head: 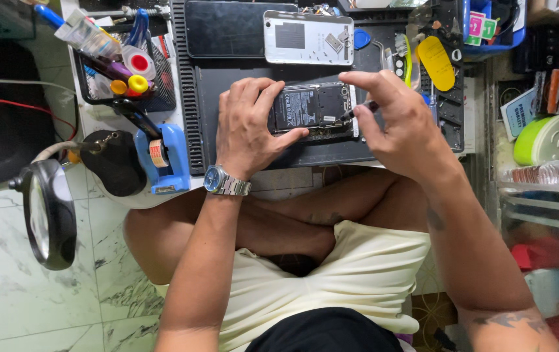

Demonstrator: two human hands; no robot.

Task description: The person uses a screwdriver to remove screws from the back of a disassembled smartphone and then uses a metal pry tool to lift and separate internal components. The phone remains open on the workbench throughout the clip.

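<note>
You get bright, even overhead light; glare whitens the silver back cover (308, 38) above your grip; frame edges bend slightly.

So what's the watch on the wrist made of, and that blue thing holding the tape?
The wristwatch looks like metal: its linked band is silvery and shines, and the face is blue, probably under glass. The blue tape holder looks like plastic: smooth, one solid colour, with a soft gloss and rounded moulded edges. It holds a small tan roll that seems to be paper or plastic tape.
</note>
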